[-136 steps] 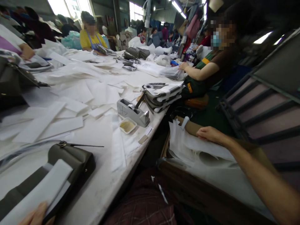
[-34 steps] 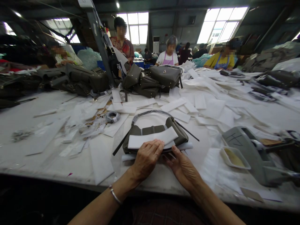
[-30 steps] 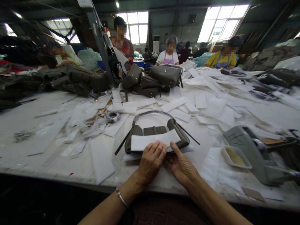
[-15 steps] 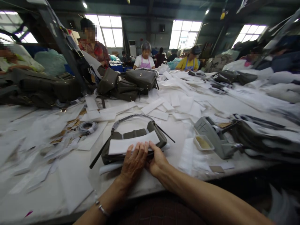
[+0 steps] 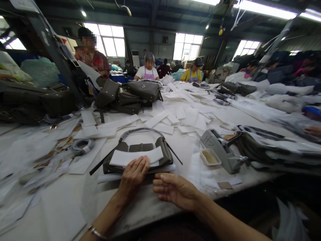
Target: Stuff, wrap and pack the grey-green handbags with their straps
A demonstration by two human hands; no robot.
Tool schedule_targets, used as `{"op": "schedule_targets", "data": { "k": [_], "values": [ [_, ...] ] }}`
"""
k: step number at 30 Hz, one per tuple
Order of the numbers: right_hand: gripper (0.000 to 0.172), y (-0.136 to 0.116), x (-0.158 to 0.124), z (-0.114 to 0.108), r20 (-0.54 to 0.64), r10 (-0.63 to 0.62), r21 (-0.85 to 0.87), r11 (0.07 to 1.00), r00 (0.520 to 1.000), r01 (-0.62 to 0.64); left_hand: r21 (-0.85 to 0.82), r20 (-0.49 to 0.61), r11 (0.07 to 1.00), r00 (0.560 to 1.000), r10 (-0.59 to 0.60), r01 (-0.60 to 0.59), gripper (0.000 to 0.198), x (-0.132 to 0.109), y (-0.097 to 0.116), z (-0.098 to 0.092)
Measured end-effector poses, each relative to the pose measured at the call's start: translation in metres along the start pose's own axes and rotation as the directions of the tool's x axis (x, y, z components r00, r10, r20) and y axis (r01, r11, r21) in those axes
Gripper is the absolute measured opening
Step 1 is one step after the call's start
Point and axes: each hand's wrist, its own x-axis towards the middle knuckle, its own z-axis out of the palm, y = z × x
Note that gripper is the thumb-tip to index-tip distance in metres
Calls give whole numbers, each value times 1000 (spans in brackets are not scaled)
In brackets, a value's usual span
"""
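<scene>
Workshop windows light a long counter [image 5: 187, 142] strewn with loose white pieces, too many to count. Near its front edge lies one grey handbag [image 5: 166, 156], handle arched away from the person, with one white strip [image 5: 136, 156] laid across its front and one white sheet [image 5: 110, 177] sticking out from under it. Half a second ago both hands were pressed side by side on the bag's near edge. Now the right hand [image 5: 175, 191] has come off it and hangs just clear of the bag above the counter's edge, its grip wide, fingers spread and holding nothing. The left hand [image 5: 134, 171] stays where it was, lying flat with its fingertips on the strip, pressing rather than closing round anything. By my reading, the bag and strip are now pinned by one hand alone while the other is free. To the right stand one tape dispenser [image 5: 220, 151] and, touching its near side, one small tray [image 5: 210, 157] with something yellowish in it. Beyond that is a stack of bags [image 5: 265, 150] whose number I cannot tell. One coil of cord [image 5: 81, 146] lies to the left. At the back sits a heap of handbags [image 5: 127, 95], at least three. Three people [image 5: 149, 68] work along the far side, with more behind them.
</scene>
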Motion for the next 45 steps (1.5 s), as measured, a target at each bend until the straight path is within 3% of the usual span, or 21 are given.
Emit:
{"op": "schedule_targets", "data": {
  "k": [1,2,3,4,6,7,8,10,12,14,19,22,24,27,30,33,35,38,42,43,45],
  "values": [
    [43,-9,-11,-16,-33,-126,-150,981,991,120,-5,-17,1000,1000,-5,5,36,-2,-1,1],
    [46,-20,-21,-33,-99,-287,-326,914,953,242,-11,-31,1000,999,-9,9,37,-4,-1,2],
    [47,-33,-30,-52,-158,-455,-510,798,876,322,-20,-43,1000,999,-17,16,39,-6,-2,3],
    [47,-46,-36,-72,-197,-611,-672,654,767,349,-32,-56,999,998,-33,31,40,-7,-2,5],
    [46,-69,-44,-114,-189,-807,-908,360,559,213,-63,-81,995,993,-81,76,43,-9,-2,8],
    [48,-76,-45,-134,-128,-856,-973,207,500,105,-76,-95,992,990,-105,98,44,-10,-2,10],
    [50,-80,-44,-153,-54,-877,-998,54,477,-15,-87,-104,990,987,-123,115,45,-11,-2,11],
    [49,-79,-39,-184,59,-877,-963,-176,476,-204,-96,-92,987,986,-137,128,44,-11,-2,11],
    [44,-72,-32,-204,157,-859,-896,-331,488,-295,-101,-54,986,989,-138,132,44,-12,-1,10],
    [39,-66,-27,-213,240,-838,-846,-428,489,-318,-113,-26,983,989,-146,142,45,-12,0,9],
    [32,-75,-31,-206,285,-843,-838,-450,456,-309,-167,-73,972,981,-181,167,45,-11,-1,8],
    [36,-83,-41,-185,334,-866,-861,-441,372,-254,-183,-77,970,982,-174,158,47,-9,-4,5],
    [33,-82,-44,-167,373,-852,-874,-456,368,-170,-183,-61,969,982,-179,166,48,-8,-7,3],
    [22,-73,-38,-146,349,-784,-901,-431,513,-47,-192,-56,965,980,-191,177,48,-6,-8,1],
    [10,-60,-24,-144,193,-726,-949,-308,660,-62,-217,-106,955,968,-227,200,46,-4,-7,2],
    [9,-52,-13,-153,64,-703,-976,-194,708,-104,-225,-119,952,964,-237,206,47,-1,-6,0],
    [8,-51,-12,-158,61,-696,-980,-178,715,-90,-212,-99,957,970,-221,197,47,-1,-7,-1],
    [22,-57,-14,-157,113,-727,-985,-174,677,-22,-203,-91,957,969,-232,210,46,-2,-7,-2],
    [23,-64,-14,-129,291,-828,-957,-250,479,148,-229,-90,943,960,-267,241,48,-4,-10,-3],
    [20,-63,-13,-118,340,-821,-940,-278,458,200,-232,-92,941,957,-275,248,50,-4,-12,-3],
    [14,-53,-12,-93,428,-749,-900,-299,505,318,-234,-98,936,951,-292,263,52,-4,-16,-4]
  ]
}}
